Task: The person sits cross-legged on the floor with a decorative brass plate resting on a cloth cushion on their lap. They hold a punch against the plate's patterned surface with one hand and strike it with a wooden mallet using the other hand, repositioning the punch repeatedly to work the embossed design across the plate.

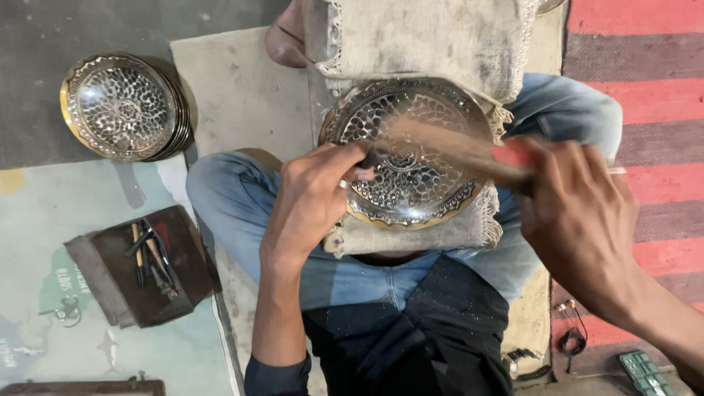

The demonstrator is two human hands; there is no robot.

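Note:
An engraved round metal plate point(440, 198) with a brass-coloured rim lies on a cloth-covered block point(411, 44) between my knees. My left hand point(312, 198) rests on the plate's left edge, its fingers pinching a small dark tool against the engraved middle. My right hand point(579, 213) is closed on the handle of a wooden mallet point(455, 150), blurred by motion, whose shaft crosses above the plate toward the tool.
A stack of similar engraved plates point(125, 106) sits on the floor at the upper left. A dark pad with several small metal tools point(147, 257) lies at the left. A red striped mat point(645, 88) is on the right, with a small green object point(645, 370) at the bottom right.

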